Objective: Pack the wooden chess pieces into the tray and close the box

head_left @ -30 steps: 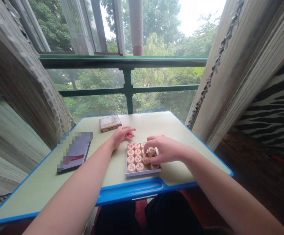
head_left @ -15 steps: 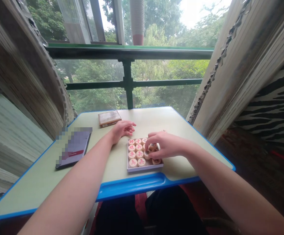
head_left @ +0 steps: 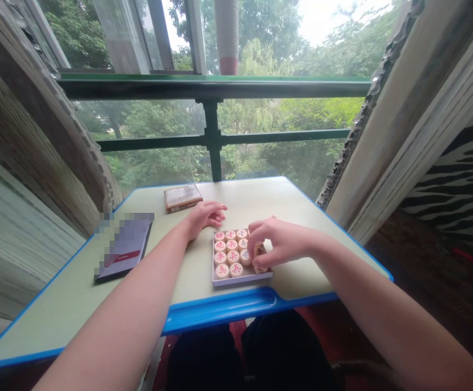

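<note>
A shallow white box [head_left: 242, 281] holds rows of round xiangqi pieces with red and dark characters. My right hand [head_left: 279, 241] reaches over the box's right side, thumb and fingers bent round a piece with a dark character [head_left: 259, 250], which looks tilted. Its fingertips partly hide the pieces below. My left hand [head_left: 207, 214] rests on the table behind the box's left corner, fingers loosely spread and holding nothing. In the front row, a gap lies right of a red-character piece [head_left: 236, 270].
The pale table [head_left: 138, 320] has a blue rim and front groove. A flat brown box lid [head_left: 182, 197] lies at the back left, and a dark tablet [head_left: 126, 250], partly pixelated, at the left. Curtains flank the green railing [head_left: 212, 87].
My right hand has shifted slightly right within the box, from the third column to the right column. More of the third-column pieces now show. My left hand has stayed put.
</note>
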`<state>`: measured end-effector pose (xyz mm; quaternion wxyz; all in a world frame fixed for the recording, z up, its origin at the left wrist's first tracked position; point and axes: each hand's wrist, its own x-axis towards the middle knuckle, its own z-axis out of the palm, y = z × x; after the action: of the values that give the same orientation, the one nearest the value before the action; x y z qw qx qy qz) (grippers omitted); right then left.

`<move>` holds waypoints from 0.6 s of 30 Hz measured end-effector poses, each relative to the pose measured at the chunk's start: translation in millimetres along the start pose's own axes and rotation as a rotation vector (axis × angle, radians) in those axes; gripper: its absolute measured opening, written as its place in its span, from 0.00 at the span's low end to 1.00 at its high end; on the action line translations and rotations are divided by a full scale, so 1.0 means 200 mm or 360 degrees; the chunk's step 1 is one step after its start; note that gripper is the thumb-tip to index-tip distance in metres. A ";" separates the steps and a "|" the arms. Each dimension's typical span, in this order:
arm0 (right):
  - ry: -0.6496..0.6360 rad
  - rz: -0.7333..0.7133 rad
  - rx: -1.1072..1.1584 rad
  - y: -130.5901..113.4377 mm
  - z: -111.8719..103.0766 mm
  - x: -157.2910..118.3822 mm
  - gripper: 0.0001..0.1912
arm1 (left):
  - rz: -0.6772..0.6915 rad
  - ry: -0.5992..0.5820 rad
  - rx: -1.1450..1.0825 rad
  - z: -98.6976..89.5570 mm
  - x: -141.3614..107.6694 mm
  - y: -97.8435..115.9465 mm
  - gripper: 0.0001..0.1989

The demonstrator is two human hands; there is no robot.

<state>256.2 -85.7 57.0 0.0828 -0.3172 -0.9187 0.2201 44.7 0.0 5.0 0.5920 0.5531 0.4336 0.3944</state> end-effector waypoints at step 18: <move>0.0022 -0.0062 0.0065 0.01 -0.01 0.00 0.08 | 0.0017 -0.0009 0.0062 0.01 0.01 0.00 0.17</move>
<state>258.7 -83.6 56.9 0.0998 -0.2989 -0.9195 0.2349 46.2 0.7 4.4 0.5801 0.5680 0.4367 0.3876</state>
